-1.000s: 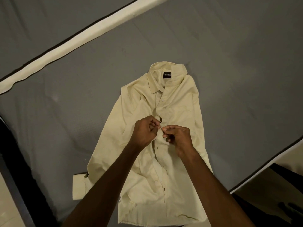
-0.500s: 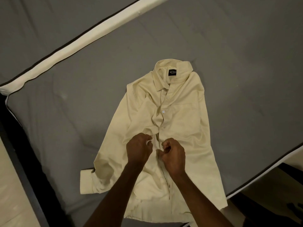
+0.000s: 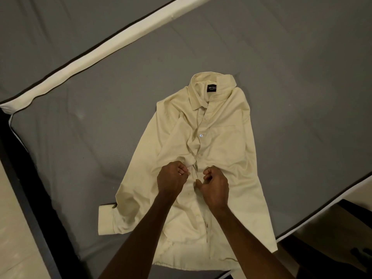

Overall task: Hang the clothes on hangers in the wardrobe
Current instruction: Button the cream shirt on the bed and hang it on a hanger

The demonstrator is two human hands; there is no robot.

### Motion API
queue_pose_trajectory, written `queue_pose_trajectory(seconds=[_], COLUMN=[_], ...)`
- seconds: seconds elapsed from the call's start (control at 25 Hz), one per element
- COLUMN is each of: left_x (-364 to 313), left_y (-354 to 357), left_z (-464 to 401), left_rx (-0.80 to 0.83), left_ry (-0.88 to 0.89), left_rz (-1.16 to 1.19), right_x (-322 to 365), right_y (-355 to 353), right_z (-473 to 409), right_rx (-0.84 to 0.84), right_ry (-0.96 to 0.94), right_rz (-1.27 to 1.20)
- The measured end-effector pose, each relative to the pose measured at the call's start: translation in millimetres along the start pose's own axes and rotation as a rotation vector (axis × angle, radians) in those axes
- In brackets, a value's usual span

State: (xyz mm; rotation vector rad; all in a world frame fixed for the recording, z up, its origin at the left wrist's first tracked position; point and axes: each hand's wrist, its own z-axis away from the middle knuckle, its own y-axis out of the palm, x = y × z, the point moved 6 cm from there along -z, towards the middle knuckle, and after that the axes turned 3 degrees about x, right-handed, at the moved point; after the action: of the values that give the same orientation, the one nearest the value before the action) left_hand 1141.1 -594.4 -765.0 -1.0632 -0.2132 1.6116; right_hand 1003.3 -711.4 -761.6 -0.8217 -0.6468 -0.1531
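A cream long-sleeved shirt (image 3: 227,146) lies face up on the grey mattress (image 3: 291,81), collar at the far end with a black label inside. My left hand (image 3: 173,177) pinches the left edge of the button placket at mid-chest. My right hand (image 3: 214,185) pinches the right edge of the same placket, close beside the left. One white button (image 3: 200,135) shows above my hands. The left sleeve's cuff (image 3: 105,219) lies folded out at the near left. No hanger or wardrobe is in view.
A cream band with dark piping (image 3: 112,45) runs diagonally across the mattress at the far left. A dark bed frame edge (image 3: 30,178) runs down the left side beside a pale floor (image 3: 12,228). The mattress's near right corner (image 3: 322,214) drops to dark floor.
Both hands have moved down the placket toward me, from upper chest to mid-chest, staying close together. The button they were working on now shows above them.
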Motion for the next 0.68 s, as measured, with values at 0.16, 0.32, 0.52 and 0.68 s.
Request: queue_pose_trajectory(seconds=[0.16,0.32,0.52,0.68], left_x=[-2.6,0.8,-8.5,-20.2], left_y=[-1.2,2.7,5.0,13.9], left_z=[7.3,21.6,28.6,39.9], left_rx=[-0.024,0.004,0.083,0.147], left_ry=[0.094,0.103,0.062,0.053], left_rz=[0.005,0.068,0.319,0.441], right_x=[5.9,4.8,-19.1,-24.9], right_y=[8.0,2.6,-23.0,-31.0], right_z=[3.5,4.7,-1.4,13.9], right_rx=[-0.033,-0.073,-0.04,0.05], right_ry=[-0.093,-0.12,-0.03,0.041], right_rz=[0.183,0.247,-0.225,-0.51])
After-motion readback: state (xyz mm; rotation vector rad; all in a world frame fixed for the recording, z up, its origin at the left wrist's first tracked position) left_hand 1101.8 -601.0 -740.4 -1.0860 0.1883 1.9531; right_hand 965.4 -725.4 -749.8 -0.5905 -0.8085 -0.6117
